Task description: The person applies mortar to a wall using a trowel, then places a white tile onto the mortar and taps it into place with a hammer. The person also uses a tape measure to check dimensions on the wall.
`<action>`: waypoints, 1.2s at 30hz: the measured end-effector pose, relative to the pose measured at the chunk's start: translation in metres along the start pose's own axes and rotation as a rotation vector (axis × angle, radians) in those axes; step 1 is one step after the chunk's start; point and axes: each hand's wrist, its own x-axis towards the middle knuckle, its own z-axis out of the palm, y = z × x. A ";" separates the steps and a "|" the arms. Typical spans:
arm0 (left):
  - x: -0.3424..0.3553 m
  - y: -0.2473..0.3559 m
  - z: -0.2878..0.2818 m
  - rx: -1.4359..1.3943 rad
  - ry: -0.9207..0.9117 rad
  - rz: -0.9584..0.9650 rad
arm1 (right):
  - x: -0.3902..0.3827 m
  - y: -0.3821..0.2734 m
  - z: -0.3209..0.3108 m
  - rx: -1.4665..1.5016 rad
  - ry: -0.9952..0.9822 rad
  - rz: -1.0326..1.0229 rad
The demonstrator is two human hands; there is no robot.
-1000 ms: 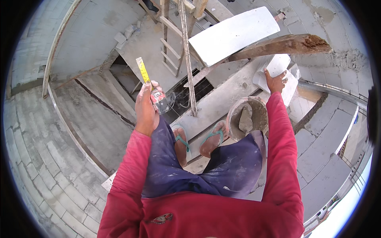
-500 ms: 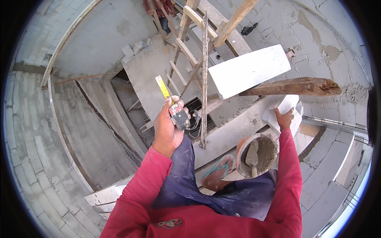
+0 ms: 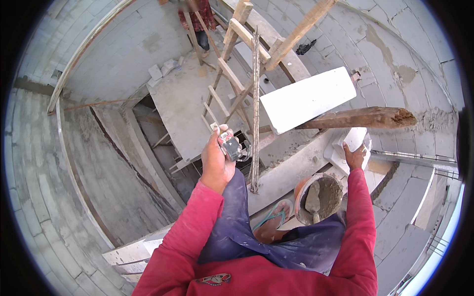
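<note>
My left hand (image 3: 215,165) is closed around a dark tape measure (image 3: 230,147) with red marks, held above my left knee. Only a short tip of its blade shows. At the right, my right hand (image 3: 353,157) grips a small white block piece (image 3: 356,138) among other white pieces beside the ledge. Below that hand stands an orange-rimmed bucket (image 3: 298,193) of grey mortar (image 3: 332,193), a mortar-coated trowel (image 3: 312,200) lying in it. A long white block (image 3: 310,100) rests ahead, next to a rough wooden beam (image 3: 363,118).
A wooden ladder (image 3: 228,74) and upright thin rebar rods (image 3: 256,113) stand ahead. My sandalled foot (image 3: 274,222) is beside the bucket. Below left, a floor opening (image 3: 153,121) borders a slab (image 3: 182,98). Another person (image 3: 200,22) stands far off. Block walls (image 3: 424,207) surround me.
The yellow blade that stuck out of the tape measure has gone back into its case. My right hand stays at the white block piece. The view has shifted slightly.
</note>
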 end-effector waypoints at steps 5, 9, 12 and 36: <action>0.004 0.003 -0.005 -0.006 0.020 -0.008 | -0.034 -0.055 -0.048 0.123 -0.006 -0.345; 0.006 -0.002 -0.002 0.019 0.010 -0.015 | -0.077 -0.121 -0.053 0.440 -0.463 -0.445; 0.005 -0.014 0.011 0.116 0.002 -0.029 | -0.112 -0.163 -0.062 0.545 -0.667 -0.501; -0.023 -0.093 0.062 1.061 -0.436 -0.136 | -0.172 -0.155 -0.158 0.885 -0.851 -0.526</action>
